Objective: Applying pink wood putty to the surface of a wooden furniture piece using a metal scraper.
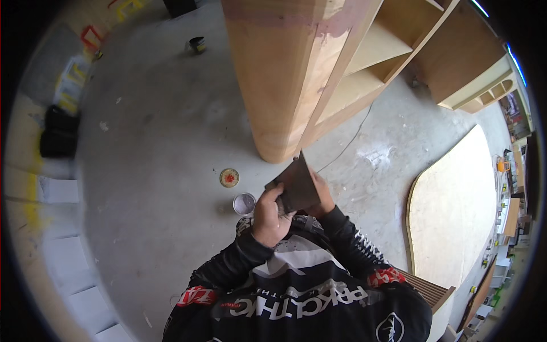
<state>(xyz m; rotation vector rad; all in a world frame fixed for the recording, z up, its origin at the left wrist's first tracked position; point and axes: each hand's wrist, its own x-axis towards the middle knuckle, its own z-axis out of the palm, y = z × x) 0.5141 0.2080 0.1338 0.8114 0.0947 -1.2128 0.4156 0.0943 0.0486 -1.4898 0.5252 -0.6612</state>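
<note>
In front of my chest a wide, dark, flat-bladed putty knife is held with its broad blade tilted up. My left hand is closed on its left side, the thumb lying along the near edge. Behind the blade's right side my right hand is closed against it, most of its fingers hidden. Whether a second blade lies behind the first, I cannot tell. To the left of my hands, an open can of pale greyish filler stands on the floor. Just beyond it lies a round lid with a red smear in its middle.
A tall wooden cabinet with a rounded corner and open shelves rises ahead. A curved wooden panel lies at the right. A small dark bucket stands far left on the grey floor. A thin cable runs near the cabinet.
</note>
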